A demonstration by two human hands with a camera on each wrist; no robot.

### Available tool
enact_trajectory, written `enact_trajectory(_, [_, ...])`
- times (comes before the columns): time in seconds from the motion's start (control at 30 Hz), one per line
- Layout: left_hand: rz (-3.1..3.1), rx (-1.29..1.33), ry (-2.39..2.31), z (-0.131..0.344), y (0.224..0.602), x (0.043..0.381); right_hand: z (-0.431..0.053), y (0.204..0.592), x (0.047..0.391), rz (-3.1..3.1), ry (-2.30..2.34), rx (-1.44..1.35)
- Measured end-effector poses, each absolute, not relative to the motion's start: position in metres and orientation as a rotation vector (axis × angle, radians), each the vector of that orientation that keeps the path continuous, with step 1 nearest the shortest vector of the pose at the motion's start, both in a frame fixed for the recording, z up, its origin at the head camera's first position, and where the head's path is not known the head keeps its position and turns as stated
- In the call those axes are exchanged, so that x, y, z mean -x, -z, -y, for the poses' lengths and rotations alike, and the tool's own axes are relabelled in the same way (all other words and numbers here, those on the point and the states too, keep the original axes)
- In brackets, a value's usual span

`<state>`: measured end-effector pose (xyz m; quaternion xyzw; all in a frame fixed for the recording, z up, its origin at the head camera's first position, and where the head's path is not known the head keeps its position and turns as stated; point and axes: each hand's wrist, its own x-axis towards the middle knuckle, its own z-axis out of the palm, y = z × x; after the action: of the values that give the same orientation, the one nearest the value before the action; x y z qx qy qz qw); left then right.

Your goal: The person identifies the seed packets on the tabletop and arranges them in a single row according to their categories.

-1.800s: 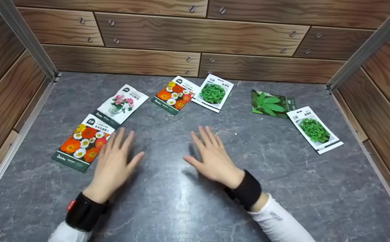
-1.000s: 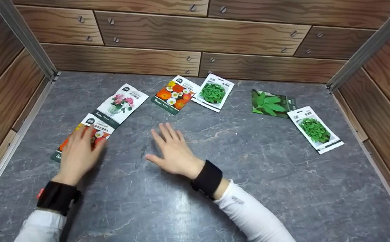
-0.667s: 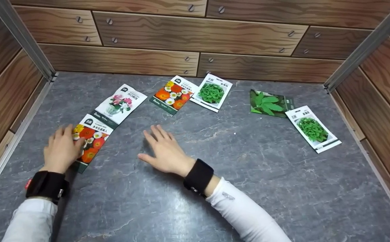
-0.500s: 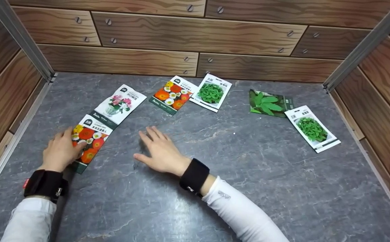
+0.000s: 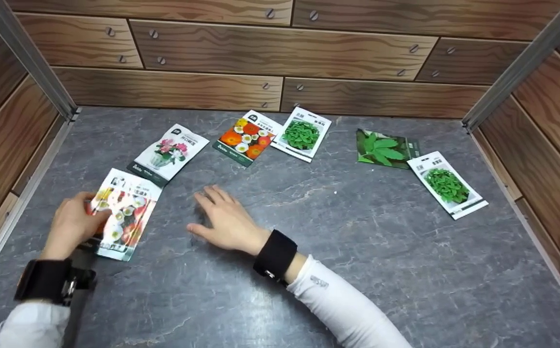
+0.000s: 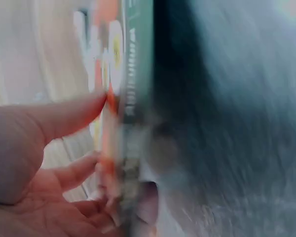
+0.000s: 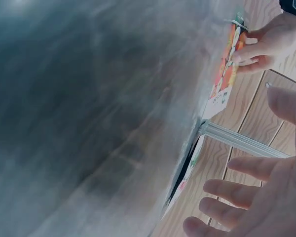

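Note:
At the left of the head view, my left hand (image 5: 72, 223) pinches the left edge of a seed packet (image 5: 127, 212) printed with orange and white flowers. The packet is tilted up and catches glare. In the left wrist view the thumb lies on the front of this packet (image 6: 116, 64), with fingers behind it, partly hidden and blurred. Just beyond it lies a pink-flower seed packet (image 5: 168, 152). My right hand (image 5: 229, 220) is over the middle of the grey table, fingers straight and spread, holding nothing; the right wrist view shows its fingers (image 7: 232, 192) extended.
A second orange-flower packet (image 5: 246, 137) lies at the back, partly under a green-leaf packet (image 5: 301, 134). To the right, a dark green packet (image 5: 383, 149) touches another white green-leaf packet (image 5: 446, 183). Wood-patterned walls (image 5: 212, 50) enclose the grey marbled table (image 5: 357, 251).
My left hand moved left onto the near orange-flower packet, took hold of its edge and tilted it up off the table. My right hand shifted left, still spread.

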<state>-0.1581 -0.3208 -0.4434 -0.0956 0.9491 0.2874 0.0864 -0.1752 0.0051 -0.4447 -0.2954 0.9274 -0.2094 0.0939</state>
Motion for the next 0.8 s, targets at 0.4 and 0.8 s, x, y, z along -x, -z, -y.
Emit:
enact_trajectory(0.4, [-2.821, 0.517, -1.468, 0.285, 0.411, 0.129, 0.001, 0.439, 0.173, -2.526, 1.253, 0.749])
enact_trajectory(0.8, [-2.788, 0.445, -1.712, 0.222, 0.402, 0.136, 0.008, 0.434, 0.166, -2.235, 1.830, 0.536])
